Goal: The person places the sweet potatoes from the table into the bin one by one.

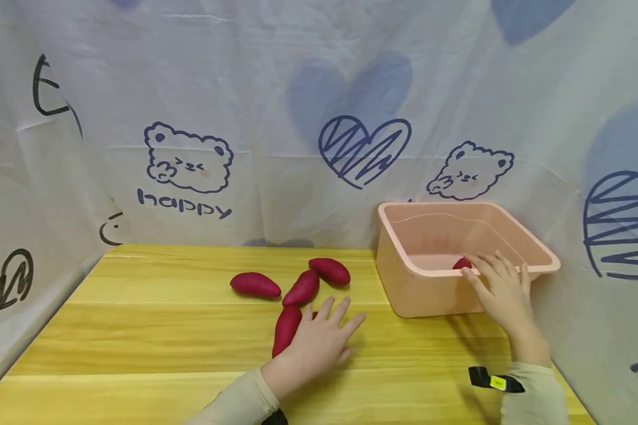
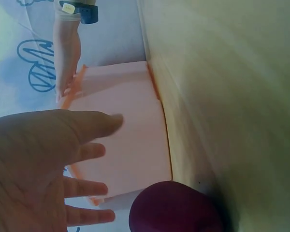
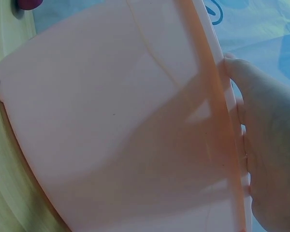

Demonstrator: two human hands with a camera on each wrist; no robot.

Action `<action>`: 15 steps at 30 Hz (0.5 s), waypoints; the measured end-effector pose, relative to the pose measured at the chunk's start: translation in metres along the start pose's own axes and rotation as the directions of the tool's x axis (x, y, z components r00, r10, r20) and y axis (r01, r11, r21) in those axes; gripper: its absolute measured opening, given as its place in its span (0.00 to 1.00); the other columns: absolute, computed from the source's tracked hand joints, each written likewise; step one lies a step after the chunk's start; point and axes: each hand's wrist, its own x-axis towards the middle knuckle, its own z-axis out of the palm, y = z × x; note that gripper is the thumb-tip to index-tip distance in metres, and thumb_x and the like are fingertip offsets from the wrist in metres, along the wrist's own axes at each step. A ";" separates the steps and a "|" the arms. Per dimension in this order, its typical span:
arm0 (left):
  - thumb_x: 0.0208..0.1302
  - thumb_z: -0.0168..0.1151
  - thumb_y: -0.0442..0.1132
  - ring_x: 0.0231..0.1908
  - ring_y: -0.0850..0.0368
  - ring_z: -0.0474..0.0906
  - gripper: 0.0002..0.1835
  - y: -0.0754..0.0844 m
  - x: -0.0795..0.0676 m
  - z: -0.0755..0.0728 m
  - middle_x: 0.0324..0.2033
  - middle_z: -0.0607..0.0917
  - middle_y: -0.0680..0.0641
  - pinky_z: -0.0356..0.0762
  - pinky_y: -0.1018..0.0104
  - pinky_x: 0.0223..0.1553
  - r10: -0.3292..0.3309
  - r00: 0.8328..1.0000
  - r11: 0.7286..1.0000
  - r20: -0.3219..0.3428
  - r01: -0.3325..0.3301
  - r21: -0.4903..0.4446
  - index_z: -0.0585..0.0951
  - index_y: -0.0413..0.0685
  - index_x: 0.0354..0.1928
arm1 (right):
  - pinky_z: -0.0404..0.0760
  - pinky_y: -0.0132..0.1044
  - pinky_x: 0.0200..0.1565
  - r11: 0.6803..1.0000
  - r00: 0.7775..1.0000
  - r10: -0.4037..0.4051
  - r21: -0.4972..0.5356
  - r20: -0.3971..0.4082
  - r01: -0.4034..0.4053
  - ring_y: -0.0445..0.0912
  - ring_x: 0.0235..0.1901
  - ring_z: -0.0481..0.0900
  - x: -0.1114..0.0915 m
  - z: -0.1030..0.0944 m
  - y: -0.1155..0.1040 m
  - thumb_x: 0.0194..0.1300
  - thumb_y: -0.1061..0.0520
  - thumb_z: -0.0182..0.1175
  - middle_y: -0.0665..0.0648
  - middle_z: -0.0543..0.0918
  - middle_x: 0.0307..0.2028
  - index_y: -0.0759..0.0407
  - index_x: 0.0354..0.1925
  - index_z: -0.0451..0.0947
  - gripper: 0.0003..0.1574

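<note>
My left hand [image 1: 319, 345] hovers with spread fingers over the near end of a group of purple-red sweet potatoes. Beside its wrist lies one sweet potato [image 1: 287, 330], and another is mostly hidden behind the fingers. Farther back are a sweet potato on the left [image 1: 255, 285], a slanted one [image 1: 301, 288] and one at the rear [image 1: 329, 271]. At the right, my right hand [image 1: 502, 292] reaches over the front rim of a pink plastic bin [image 1: 420, 295], fingers extended. Inside the bin, a sweet potato [image 1: 461, 264] shows just beyond its fingertips.
The bin stands at the back right of the wooden table [image 1: 154, 330], close to a white curtain [image 1: 266, 118] printed with bears and hearts. More curtain hangs along both sides. A black strap [image 1: 494, 381] circles the right wrist.
</note>
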 end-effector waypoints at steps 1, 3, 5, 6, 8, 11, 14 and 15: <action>0.63 0.59 0.61 0.66 0.44 0.68 0.33 0.001 0.000 0.001 0.70 0.68 0.48 0.74 0.40 0.55 -0.006 1.000 1.000 0.019 0.006 0.000 0.66 0.70 0.70 | 0.24 0.68 0.69 1.000 1.000 0.000 0.001 -0.001 0.000 0.66 0.71 0.50 0.000 0.000 0.000 0.74 0.35 0.40 0.69 0.66 0.66 0.56 0.67 0.68 0.36; 0.63 0.60 0.60 0.66 0.44 0.67 0.33 0.003 -0.001 0.002 0.70 0.67 0.48 0.73 0.40 0.55 -0.017 0.998 1.000 0.054 0.017 0.006 0.65 0.70 0.70 | 0.25 0.68 0.69 1.000 1.000 -0.001 0.001 -0.005 0.001 0.66 0.71 0.51 -0.001 0.000 0.000 0.74 0.36 0.40 0.70 0.67 0.66 0.57 0.66 0.69 0.36; 0.63 0.60 0.60 0.67 0.44 0.66 0.33 0.005 -0.002 0.003 0.71 0.66 0.48 0.73 0.40 0.55 -0.030 0.996 1.000 0.086 0.030 0.007 0.65 0.70 0.70 | 0.25 0.69 0.69 1.000 1.000 -0.001 0.003 -0.008 0.001 0.66 0.71 0.51 -0.001 0.000 0.000 0.74 0.36 0.41 0.70 0.67 0.66 0.57 0.66 0.69 0.36; 0.63 0.60 0.60 0.67 0.44 0.66 0.33 0.006 -0.003 0.003 0.71 0.66 0.48 0.72 0.40 0.55 -0.036 0.994 0.999 0.100 0.035 0.009 0.66 0.70 0.69 | 0.25 0.69 0.69 1.000 1.000 -0.001 0.003 -0.007 0.001 0.66 0.71 0.51 -0.001 0.000 0.000 0.74 0.36 0.40 0.70 0.67 0.66 0.57 0.66 0.69 0.36; 0.63 0.60 0.60 0.67 0.44 0.65 0.32 0.007 -0.004 0.002 0.71 0.66 0.48 0.72 0.40 0.55 -0.050 0.991 0.999 0.127 0.050 0.007 0.66 0.70 0.69 | 0.25 0.69 0.69 1.000 1.000 -0.001 0.003 -0.007 0.001 0.66 0.71 0.51 -0.001 0.000 0.000 0.74 0.36 0.40 0.70 0.67 0.66 0.57 0.66 0.69 0.36; 0.64 0.60 0.59 0.68 0.44 0.65 0.31 0.009 -0.005 0.001 0.71 0.66 0.48 0.71 0.40 0.55 -0.071 0.985 0.997 0.159 0.072 -0.002 0.67 0.70 0.69 | 0.25 0.68 0.69 1.000 1.000 -0.002 0.004 -0.008 0.002 0.66 0.71 0.51 0.000 0.000 0.000 0.74 0.35 0.40 0.69 0.67 0.66 0.57 0.66 0.69 0.36; 0.63 0.60 0.58 0.68 0.44 0.65 0.31 0.010 -0.006 0.002 0.71 0.66 0.48 0.71 0.39 0.56 -0.085 0.980 0.996 0.181 0.089 -0.014 0.68 0.69 0.68 | 0.25 0.68 0.69 1.000 1.000 -0.002 0.004 -0.011 0.002 0.66 0.71 0.51 0.000 0.000 0.000 0.74 0.35 0.40 0.69 0.67 0.66 0.57 0.65 0.69 0.36; 0.63 0.60 0.58 0.68 0.44 0.65 0.31 0.010 -0.006 0.003 0.71 0.66 0.48 0.71 0.39 0.56 -0.088 0.979 0.996 0.186 0.092 -0.015 0.68 0.69 0.68 | 0.24 0.68 0.69 1.000 1.000 -0.003 0.004 -0.012 0.003 0.66 0.71 0.51 0.000 0.001 0.001 0.74 0.35 0.40 0.70 0.67 0.65 0.57 0.66 0.69 0.36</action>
